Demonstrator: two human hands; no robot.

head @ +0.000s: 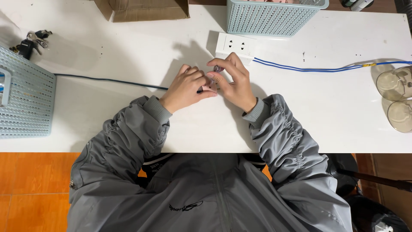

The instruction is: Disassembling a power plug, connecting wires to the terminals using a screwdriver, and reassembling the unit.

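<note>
Head view, looking down on a white bench (326,116). Both hands meet at its middle, fingers curled and tips touching. The right hand (234,81) pinches a small screwdriver (216,71) with a clear purplish handle between thumb and forefinger, the handle tilted up and away from the body. The left hand (186,88) is closed over a small pale part (209,87) that lies on the bench just under the screwdriver; the part is mostly hidden, so its kind cannot be told. Just beyond the fingertips lies a white socket strip (235,45), from which a blue cable (309,68) runs off to the right of the right hand. A dark cable (107,80) leads away to the left of the left hand. Beyond the socket strip stands a pale blue basket (266,19); a second blue basket (25,103) stands well to the left, with a bunch of keys (30,43) beyond it. Two clear cups (397,96) lie far to the right.
</note>
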